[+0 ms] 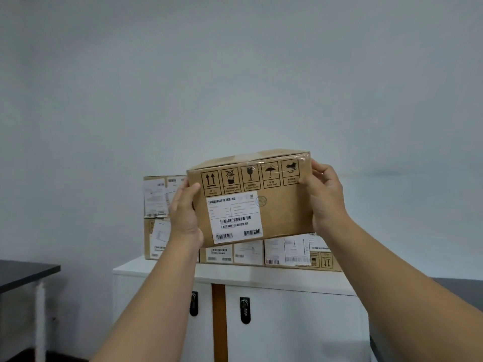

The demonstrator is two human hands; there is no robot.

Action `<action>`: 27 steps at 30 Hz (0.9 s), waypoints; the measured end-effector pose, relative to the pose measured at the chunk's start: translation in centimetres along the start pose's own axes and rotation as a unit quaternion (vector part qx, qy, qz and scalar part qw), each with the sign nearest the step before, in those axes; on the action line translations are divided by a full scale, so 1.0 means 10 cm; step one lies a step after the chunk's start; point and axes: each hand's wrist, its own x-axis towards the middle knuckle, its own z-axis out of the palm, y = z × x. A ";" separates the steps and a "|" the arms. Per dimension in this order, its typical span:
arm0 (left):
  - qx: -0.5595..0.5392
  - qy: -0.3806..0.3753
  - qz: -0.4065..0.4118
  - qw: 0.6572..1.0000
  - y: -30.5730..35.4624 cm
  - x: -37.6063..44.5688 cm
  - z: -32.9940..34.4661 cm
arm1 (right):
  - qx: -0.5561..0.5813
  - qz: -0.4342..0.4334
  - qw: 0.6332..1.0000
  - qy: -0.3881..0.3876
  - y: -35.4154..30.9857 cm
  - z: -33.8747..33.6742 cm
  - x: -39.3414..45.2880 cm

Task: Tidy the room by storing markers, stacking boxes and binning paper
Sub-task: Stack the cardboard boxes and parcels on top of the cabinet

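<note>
I hold a brown cardboard box [277, 205] with a white shipping label and a row of handling symbols. My left hand [184, 212] grips its left side and my right hand [324, 197] grips its right side. The box is tilted, its right end higher, and sits in front of and just above other boxes. Behind it on the left stand two stacked labelled boxes [156, 218]. A low row of labelled boxes [287, 253] runs under it to the right. Whether the held box touches that row I cannot tell.
The boxes rest on a white cabinet [251, 276] with two black door locks and a brown strip between its doors. A dark table [23, 273] with a white leg stands at the left. A plain pale wall fills the background.
</note>
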 end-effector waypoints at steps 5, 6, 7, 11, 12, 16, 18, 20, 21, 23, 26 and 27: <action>0.056 -0.029 -0.022 0.998 -0.28 0.32 -0.06 | -0.009 0.021 1.000 -0.001 0.43 -0.04 0.21; 0.070 -0.041 -0.028 0.996 -0.32 0.39 -0.09 | -0.017 0.027 0.999 -0.005 0.51 -0.04 0.25; 0.080 -0.051 -0.031 0.995 -0.35 0.46 -0.11 | -0.029 0.028 0.999 -0.011 0.58 -0.05 0.30; 0.199 -0.039 -0.006 0.979 -0.44 0.75 -0.10 | -0.147 0.003 0.988 -0.043 0.75 0.01 0.55; 0.251 -0.024 0.013 0.968 -0.46 0.82 -0.10 | -0.196 0.001 0.980 -0.042 0.79 0.03 0.61; 0.422 0.005 0.075 0.903 -0.62 1.00 -0.26 | -0.331 0.034 0.942 -0.035 1.02 0.14 0.76; 0.446 0.010 0.065 0.893 -0.72 1.08 -0.41 | -0.376 0.031 0.925 -0.032 1.15 0.21 0.82; 0.469 0.013 0.054 0.881 -0.84 1.14 -0.60 | -0.400 0.027 0.916 -0.020 1.28 0.25 0.87; 0.482 0.010 0.052 0.874 -0.90 1.17 -0.70 | -0.409 0.027 0.912 -0.018 1.36 0.26 0.90; 0.505 0.002 0.046 0.862 -1.04 1.25 -0.90 | -0.422 0.035 0.905 -0.021 1.51 0.26 0.97; 0.524 0.003 0.041 0.851 -1.18 1.38 -1.09 | -0.426 0.045 0.903 -0.006 1.74 0.28 1.03; 0.528 0.001 0.049 0.848 -1.22 1.43 -1.13 | -0.427 0.041 0.904 0.003 1.81 0.30 1.05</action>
